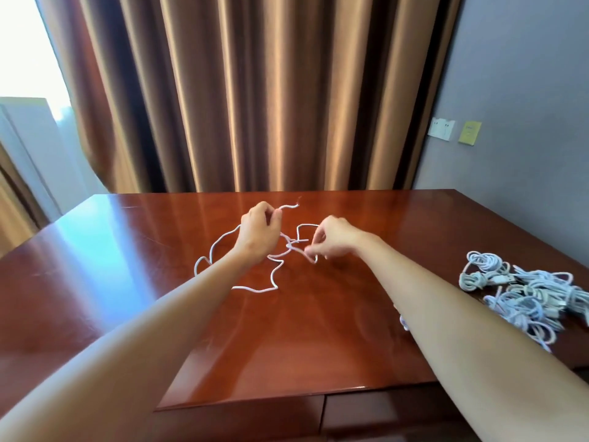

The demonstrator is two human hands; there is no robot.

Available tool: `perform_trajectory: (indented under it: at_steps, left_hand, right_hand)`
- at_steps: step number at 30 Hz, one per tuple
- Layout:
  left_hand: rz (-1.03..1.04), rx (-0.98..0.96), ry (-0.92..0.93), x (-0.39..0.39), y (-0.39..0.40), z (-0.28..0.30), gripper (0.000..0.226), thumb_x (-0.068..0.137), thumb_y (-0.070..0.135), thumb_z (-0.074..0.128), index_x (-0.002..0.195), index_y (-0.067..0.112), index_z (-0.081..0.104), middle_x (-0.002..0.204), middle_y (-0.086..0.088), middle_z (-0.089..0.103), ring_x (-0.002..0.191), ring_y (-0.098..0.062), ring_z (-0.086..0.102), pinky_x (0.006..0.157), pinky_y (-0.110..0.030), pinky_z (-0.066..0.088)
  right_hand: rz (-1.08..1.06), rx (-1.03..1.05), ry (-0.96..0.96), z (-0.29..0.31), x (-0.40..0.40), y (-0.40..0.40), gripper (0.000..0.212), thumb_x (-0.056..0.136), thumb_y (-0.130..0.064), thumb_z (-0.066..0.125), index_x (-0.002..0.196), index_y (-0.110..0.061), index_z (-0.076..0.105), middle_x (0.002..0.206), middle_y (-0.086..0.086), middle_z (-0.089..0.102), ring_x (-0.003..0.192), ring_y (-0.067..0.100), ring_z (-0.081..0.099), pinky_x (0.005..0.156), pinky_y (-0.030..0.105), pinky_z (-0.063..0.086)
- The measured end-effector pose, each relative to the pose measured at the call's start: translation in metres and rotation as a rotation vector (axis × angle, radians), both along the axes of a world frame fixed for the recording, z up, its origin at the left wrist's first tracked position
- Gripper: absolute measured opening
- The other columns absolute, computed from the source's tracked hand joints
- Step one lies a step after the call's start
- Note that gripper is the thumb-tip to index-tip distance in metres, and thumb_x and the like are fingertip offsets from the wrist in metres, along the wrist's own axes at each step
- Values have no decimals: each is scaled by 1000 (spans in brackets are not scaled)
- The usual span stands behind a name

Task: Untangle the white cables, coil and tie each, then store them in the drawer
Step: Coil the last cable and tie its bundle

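Observation:
A single white cable (258, 289) lies in loose wavy loops on the middle of the glossy red-brown desk (134, 282). My left hand (258, 232) pinches the cable near one end, and that free end curls up past my fingers toward the curtain. My right hand (331, 239) pinches another stretch of the same cable a little to the right, where two strands cross. A pile of tangled white cables (522, 295) sits at the desk's right edge, beyond my right forearm.
Closed drawer fronts (376, 416) show under the desk's near edge. A brown curtain (255, 90) hangs behind the desk. The grey wall at right carries a white socket plate (441, 128) and a yellow plate (469, 133).

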State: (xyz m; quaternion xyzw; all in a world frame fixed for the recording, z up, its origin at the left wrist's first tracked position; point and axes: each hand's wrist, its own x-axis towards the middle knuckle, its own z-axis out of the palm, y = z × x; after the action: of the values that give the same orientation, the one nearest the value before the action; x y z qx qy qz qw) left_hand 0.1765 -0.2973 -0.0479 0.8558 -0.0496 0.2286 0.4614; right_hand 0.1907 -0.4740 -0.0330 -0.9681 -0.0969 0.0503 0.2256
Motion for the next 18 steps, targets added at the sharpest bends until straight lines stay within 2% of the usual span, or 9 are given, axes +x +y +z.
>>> perform_trajectory:
  at_steps: [2,4,6,9,12,14,16,18]
  left_hand:
    - [49,-53,44,2,9,-2,25,100,20,54,80,8,62,70,4,60,69,-12,54,66,-25,37]
    - [83,-166,72,5,16,-4,27,100,21,52,77,10,60,73,0,61,73,-15,56,68,-28,40]
    - [89,-219,78,7,21,-6,27,101,23,50,77,14,57,79,-4,63,76,-18,57,69,-31,43]
    - [23,-178,83,6,25,-8,26,102,21,49,78,15,55,75,-1,62,69,-14,55,60,-24,42]
    - [-3,-228,86,3,23,-11,23,104,21,46,84,13,54,77,-4,65,67,-14,59,63,-28,49]
    - [-34,-298,92,1,21,-13,22,105,21,46,85,14,52,76,-5,65,67,-16,65,68,-36,54]
    - [-48,-314,105,-1,19,-13,20,104,20,47,87,14,53,77,-5,66,68,-19,67,69,-38,56]
    - [-19,-268,110,-2,19,-12,19,104,19,48,88,12,55,79,-6,69,70,-20,67,68,-35,55]
  right_hand:
    - [83,-140,43,-9,0,9,21,86,-31,80,100,-16,79,99,1,67,96,16,62,88,34,55]
    - [119,-174,9,-12,-3,16,16,89,-27,77,100,-16,78,102,1,67,101,18,60,84,33,52]
    - [126,-173,8,-11,-4,20,14,95,-27,69,99,-15,76,101,1,66,98,19,62,81,31,50]
    - [123,-132,131,-8,-7,24,25,101,-33,58,104,-15,74,103,2,68,88,19,68,70,25,56]
    - [166,-23,188,-6,-15,30,43,105,-45,46,103,-13,75,104,1,66,88,14,62,63,22,50]
    - [222,31,197,-8,-20,33,38,103,-45,52,100,-15,76,99,-2,67,84,10,60,68,24,49]
    - [291,6,140,-10,-23,32,23,98,-36,64,95,-18,77,91,-4,69,82,10,62,75,27,47]
    - [360,44,88,-9,-24,30,16,97,-27,67,92,-17,79,85,-5,69,79,10,62,76,27,49]
